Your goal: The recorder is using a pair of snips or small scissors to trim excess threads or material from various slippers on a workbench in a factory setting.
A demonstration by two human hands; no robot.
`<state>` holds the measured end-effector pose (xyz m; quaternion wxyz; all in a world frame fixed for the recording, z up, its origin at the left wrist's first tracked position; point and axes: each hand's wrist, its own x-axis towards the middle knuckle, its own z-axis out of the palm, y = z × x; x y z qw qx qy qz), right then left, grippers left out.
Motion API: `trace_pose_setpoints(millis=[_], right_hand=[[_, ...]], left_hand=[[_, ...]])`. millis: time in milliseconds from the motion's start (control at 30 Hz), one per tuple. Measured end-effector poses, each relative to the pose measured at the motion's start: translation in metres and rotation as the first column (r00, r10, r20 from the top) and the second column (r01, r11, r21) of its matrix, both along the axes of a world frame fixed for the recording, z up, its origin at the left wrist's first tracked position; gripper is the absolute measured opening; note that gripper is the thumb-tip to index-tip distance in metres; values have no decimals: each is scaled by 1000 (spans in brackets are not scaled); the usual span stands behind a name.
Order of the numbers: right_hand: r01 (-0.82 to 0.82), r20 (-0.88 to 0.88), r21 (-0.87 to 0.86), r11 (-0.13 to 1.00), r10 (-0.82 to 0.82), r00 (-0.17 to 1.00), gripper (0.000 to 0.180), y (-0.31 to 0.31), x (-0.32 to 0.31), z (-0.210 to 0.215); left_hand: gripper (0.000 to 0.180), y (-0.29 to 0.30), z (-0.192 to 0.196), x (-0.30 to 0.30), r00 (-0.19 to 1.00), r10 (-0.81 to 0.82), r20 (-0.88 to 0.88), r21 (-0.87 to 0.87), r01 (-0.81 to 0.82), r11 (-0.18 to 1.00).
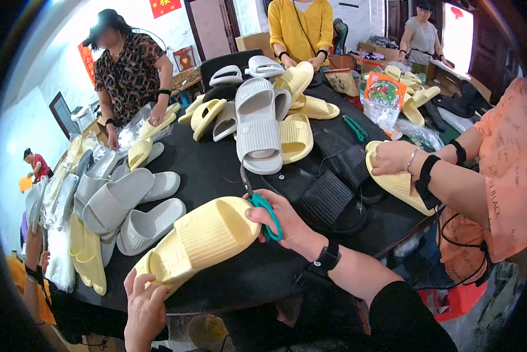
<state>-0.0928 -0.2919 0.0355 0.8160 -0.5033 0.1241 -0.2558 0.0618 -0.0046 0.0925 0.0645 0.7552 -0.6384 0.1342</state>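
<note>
A pale yellow ribbed slipper [210,234] is held tilted over the near side of the table. My left hand [145,308] grips its lower left end, fingers curled over the rim. A second yellow slipper may lie against it, but I cannot tell. My right hand [290,226] is closed around scissors [266,216] with teal handles, their blades pointing up and away. The thumb of that hand also rests at the slipper's upper right end. Just beyond the blades, a grey slipper [259,129] leans on the pile. Black slippers [328,199] lie right of my right hand.
The black table [208,170] carries grey slippers [152,226] and bagged ones at left. Teal-handled snips [355,129] lie farther back beside an orange-and-white bag [384,97]. At right, a co-worker's hand [395,157] holds a yellow slipper [399,186]. Other people stand around the table.
</note>
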Motion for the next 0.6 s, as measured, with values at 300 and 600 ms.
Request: trace_pose_setpoints(millis=[300, 600], right_hand=[[30, -132, -87, 996, -41, 990, 45, 4, 12, -12], [-135, -201, -71, 988, 119, 972, 40, 1, 11, -12]], left_hand=[[67, 45, -57, 66, 867, 393, -307, -184, -460, 869], [65, 63, -80, 75, 555, 223, -802, -190, -590, 785]])
